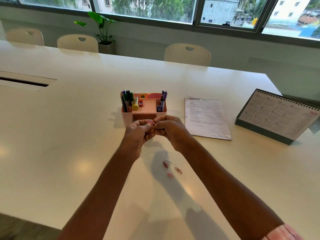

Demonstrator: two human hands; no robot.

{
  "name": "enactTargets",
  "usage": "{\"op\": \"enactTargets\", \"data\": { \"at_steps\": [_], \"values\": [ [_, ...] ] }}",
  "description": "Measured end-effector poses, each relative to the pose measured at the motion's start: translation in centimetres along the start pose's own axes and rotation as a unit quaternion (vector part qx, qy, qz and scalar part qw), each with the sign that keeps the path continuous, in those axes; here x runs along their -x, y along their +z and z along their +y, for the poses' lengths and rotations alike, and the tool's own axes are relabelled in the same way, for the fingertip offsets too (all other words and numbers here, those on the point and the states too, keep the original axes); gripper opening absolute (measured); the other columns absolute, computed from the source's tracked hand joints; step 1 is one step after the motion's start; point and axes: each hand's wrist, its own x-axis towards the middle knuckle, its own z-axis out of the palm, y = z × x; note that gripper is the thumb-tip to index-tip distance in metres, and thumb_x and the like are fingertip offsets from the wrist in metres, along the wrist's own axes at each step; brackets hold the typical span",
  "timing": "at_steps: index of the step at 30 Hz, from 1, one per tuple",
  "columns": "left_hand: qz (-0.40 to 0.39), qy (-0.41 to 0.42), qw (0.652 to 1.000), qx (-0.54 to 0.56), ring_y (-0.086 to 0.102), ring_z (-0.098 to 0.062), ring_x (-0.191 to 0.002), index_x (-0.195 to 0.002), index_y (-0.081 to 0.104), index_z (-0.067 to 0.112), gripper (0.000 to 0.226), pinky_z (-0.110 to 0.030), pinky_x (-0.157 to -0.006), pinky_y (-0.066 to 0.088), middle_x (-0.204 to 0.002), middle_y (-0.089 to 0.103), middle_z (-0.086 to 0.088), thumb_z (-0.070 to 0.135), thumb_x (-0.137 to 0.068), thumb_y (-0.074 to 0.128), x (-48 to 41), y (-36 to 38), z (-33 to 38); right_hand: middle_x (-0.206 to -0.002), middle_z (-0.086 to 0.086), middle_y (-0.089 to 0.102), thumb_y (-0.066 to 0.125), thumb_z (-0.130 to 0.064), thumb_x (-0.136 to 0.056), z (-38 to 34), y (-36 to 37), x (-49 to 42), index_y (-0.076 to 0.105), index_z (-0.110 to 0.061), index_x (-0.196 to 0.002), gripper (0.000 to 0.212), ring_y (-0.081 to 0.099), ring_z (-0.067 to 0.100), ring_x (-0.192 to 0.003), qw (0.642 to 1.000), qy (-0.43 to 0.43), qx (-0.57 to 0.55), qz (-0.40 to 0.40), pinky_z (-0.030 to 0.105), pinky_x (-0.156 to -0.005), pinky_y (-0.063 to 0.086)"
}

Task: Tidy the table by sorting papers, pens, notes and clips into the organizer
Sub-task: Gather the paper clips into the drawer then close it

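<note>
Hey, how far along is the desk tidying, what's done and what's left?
Done: pens stand in the end slots of the pink organizer. In hand: the left hand and right hand pinch coloured clips together just in front of it. Left: four loose clips lie on the table nearer the person, and the papers lie flat right of the organizer.

glossy white table (69, 135), seemingly plastic organizer (127, 116)

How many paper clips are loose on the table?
4, clustered: silver clip, dark red clip beside it, orange clip, pink clip. Left hand and right hand pinch further clips, some possibly hidden.
</note>
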Motion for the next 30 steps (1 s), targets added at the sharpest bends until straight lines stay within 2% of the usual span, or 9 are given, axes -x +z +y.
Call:
{"op": "enactTargets", "data": {
  "at_steps": [2, 5, 7, 10, 14, 18, 21, 26, 30],
  "values": [
    [0.017, 0.005, 1.0, -0.008, 0.078, -0.024, -0.092, -0.121, 0.068, 0.006, 0.02, -0.031, -0.078, 0.065, -0.107, 0.077, -0.017, 0.005, -0.103, 0.061, -0.9, -0.2, 1.1, -0.105, 0.02, 0.069, 0.063, 0.003, -0.094, -0.6, 0.9, -1.3, 0.069, 0.007, -0.113, 0.02, 0.072, 0.025, -0.095, 1.0, -0.007, 0.015, 0.012, 0.03, -0.08, 0.063],
    [0.051, 0.009, 0.998, -0.035, 0.079, -0.024, -0.091, -0.12, 0.069, 0.005, 0.019, -0.036, -0.083, 0.065, -0.11, 0.078, -0.019, 0.005, -0.101, 0.064, -2.7, -0.6, 2.1, -0.106, 0.02, 0.072, 0.066, 0.001, -0.094, -1.1, 2.3, -3.1, 0.072, -0.001, -0.104, 0.012, 0.074, 0.029, -0.101, 0.996, -0.015, 0.076, 0.044, 0.035, -0.086, 0.065],
    [0.065, 0.004, 0.997, -0.049, 0.079, -0.028, -0.098, -0.115, 0.071, 0.006, 0.016, -0.045, -0.093, 0.063, -0.111, 0.078, -0.019, 0.005, -0.1, 0.066, -3.7, -0.9, 2.6, -0.104, 0.018, 0.072, 0.066, 0.002, -0.094, -1.5, 3.0, -4.0, 0.072, -0.004, -0.098, 0.01, 0.074, 0.028, -0.1, 0.992, -0.02, 0.108, 0.058, 0.034, -0.083, 0.066],
    [0.084, -0.006, 0.995, -0.043, 0.078, -0.03, -0.102, -0.11, 0.071, 0.007, 0.012, -0.05, -0.096, 0.062, -0.112, 0.077, -0.019, 0.003, -0.099, 0.066, -4.3, -0.9, 3.0, -0.101, 0.012, 0.07, 0.063, 0.004, -0.096, -2.1, 3.6, -4.8, 0.073, -0.007, -0.095, 0.014, 0.07, 0.021, -0.096, 0.985, -0.02, 0.155, 0.068, 0.027, -0.074, 0.062],
    [0.091, -0.023, 0.995, -0.026, 0.077, -0.03, -0.103, -0.122, 0.068, 0.003, 0.02, -0.048, -0.097, 0.062, -0.115, 0.077, -0.018, 0.006, -0.105, 0.058, -4.6, -0.7, 3.5, -0.102, 0.008, 0.069, 0.061, 0.002, -0.098, -2.4, 3.9, -5.5, 0.074, -0.006, -0.1, 0.015, 0.067, 0.021, -0.099, 0.98, -0.008, 0.188, 0.062, 0.027, -0.076, 0.06],
    [0.042, -0.026, 0.999, -0.005, 0.075, -0.032, -0.11, -0.135, 0.061, 0.002, 0.04, -0.047, -0.1, 0.06, -0.122, 0.076, -0.016, 0.032, -0.109, 0.055, -4.4, -1.2, 3.4, -0.104, 0.011, 0.07, 0.059, 0.0, -0.101, -2.6, 3.6, -5.7, 0.073, -0.006, -0.104, 0.015, 0.07, 0.023, -0.1, 0.985, 0.015, 0.168, 0.035, 0.031, -0.079, 0.064],
    [0.013, -0.025, 0.999, -0.029, 0.067, -0.036, -0.125, -0.137, 0.061, 0.005, 0.051, -0.054, -0.112, 0.05, -0.135, 0.07, -0.016, 0.045, -0.109, 0.049, -4.2, -1.2, 3.7, -0.105, 0.011, 0.07, 0.058, -0.004, -0.103, -2.9, 3.4, -5.5, 0.073, -0.007, -0.106, 0.015, 0.07, 0.022, -0.1, 0.987, 0.02, 0.155, 0.027, 0.027, -0.073, 0.063],
    [0.009, -0.019, 0.999, -0.039, 0.053, -0.041, -0.142, -0.138, 0.061, 0.007, 0.057, -0.055, -0.122, 0.039, -0.151, 0.057, -0.02, 0.051, -0.11, 0.04, -3.4, -1.0, 4.4, -0.112, 0.011, 0.071, 0.06, -0.009, -0.104, -2.9, 2.8, -5.5, 0.073, -0.01, -0.107, 0.014, 0.071, 0.025, -0.106, 0.989, 0.022, 0.143, 0.032, 0.029, -0.072, 0.063],
    [0.014, -0.003, 0.999, -0.035, 0.041, -0.041, -0.151, -0.141, 0.06, 0.008, 0.055, -0.05, -0.123, 0.038, -0.162, 0.043, -0.021, 0.05, -0.111, 0.04, -2.4, -0.5, 4.7, -0.11, 0.016, 0.074, 0.066, -0.014, -0.102, -2.7, 1.9, -5.2, 0.072, -0.009, -0.11, 0.011, 0.074, 0.027, -0.099, 0.991, 0.017, 0.128, 0.039, 0.039, -0.084, 0.065]
  ]
}}
